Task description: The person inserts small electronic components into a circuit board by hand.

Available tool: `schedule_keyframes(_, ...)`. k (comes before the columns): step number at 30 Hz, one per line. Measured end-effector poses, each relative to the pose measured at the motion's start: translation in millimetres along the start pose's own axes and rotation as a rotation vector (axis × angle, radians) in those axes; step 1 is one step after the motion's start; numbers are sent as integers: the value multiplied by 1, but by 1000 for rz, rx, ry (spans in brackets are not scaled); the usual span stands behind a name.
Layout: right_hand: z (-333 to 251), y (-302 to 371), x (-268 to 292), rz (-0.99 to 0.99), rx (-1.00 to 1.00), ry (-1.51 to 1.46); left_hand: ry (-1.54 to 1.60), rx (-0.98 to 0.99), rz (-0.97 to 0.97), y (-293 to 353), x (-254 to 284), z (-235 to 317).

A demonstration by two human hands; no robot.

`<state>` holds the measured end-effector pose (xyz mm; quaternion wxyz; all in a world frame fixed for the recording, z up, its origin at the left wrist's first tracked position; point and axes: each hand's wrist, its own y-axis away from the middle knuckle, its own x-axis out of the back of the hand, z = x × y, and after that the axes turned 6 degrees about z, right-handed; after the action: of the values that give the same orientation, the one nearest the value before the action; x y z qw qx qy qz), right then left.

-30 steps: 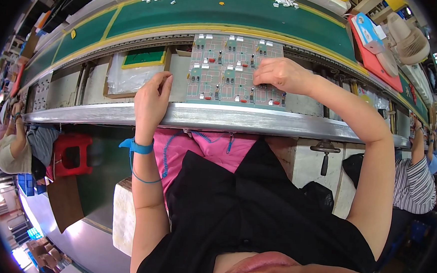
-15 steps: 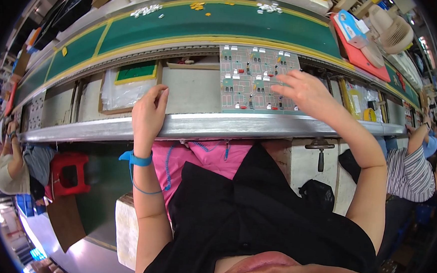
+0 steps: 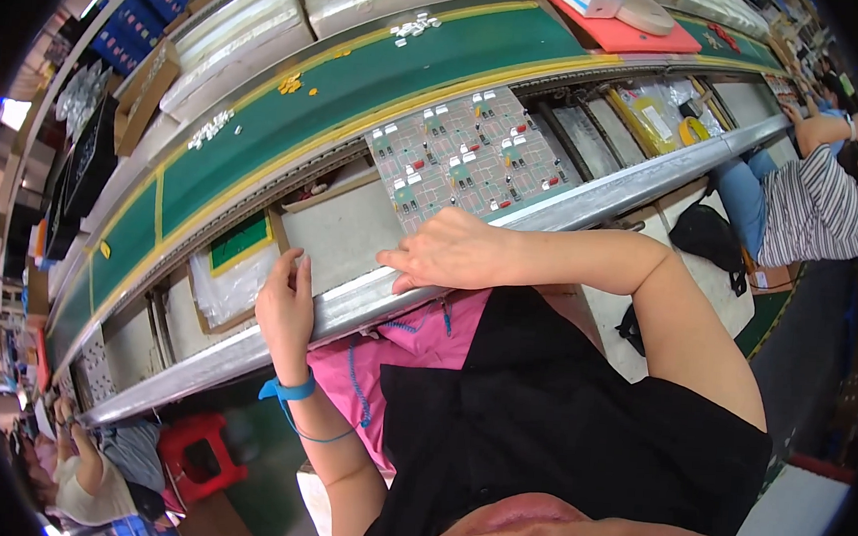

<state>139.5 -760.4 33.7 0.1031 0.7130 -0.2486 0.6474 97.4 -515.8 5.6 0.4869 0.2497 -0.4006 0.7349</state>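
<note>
A grey circuit board panel (image 3: 470,158) with red, green and white parts lies on the bench between the green conveyor belt (image 3: 361,87) and the metal front rail (image 3: 591,189). My right hand (image 3: 454,253) rests on the rail just in front of the panel's near edge, fingers curled and pointing left, holding nothing that I can see. My left hand (image 3: 285,308), with a blue wrist strap (image 3: 287,391), lies flat on the rail further left, beside a grey tray (image 3: 338,233). It holds nothing.
A green pad in a cardboard box (image 3: 237,243) sits left of the tray. Small loose parts (image 3: 416,26) lie on the belt. A red mat (image 3: 625,29) is at the far right. A person in a striped shirt (image 3: 816,203) works to the right. A red stool (image 3: 200,452) stands below.
The view has tilted and swung right. My right hand has come off the circuit board panel and back to the front rail. My left hand stays on the rail.
</note>
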Motion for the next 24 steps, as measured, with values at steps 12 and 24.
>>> schedule_keyframes(12,68,109,26,94,-377,259,-71,-55,-46,1,6,1)
schedule_keyframes(24,60,64,18,66,45,-69,-67,-195,8,1,25,-6)
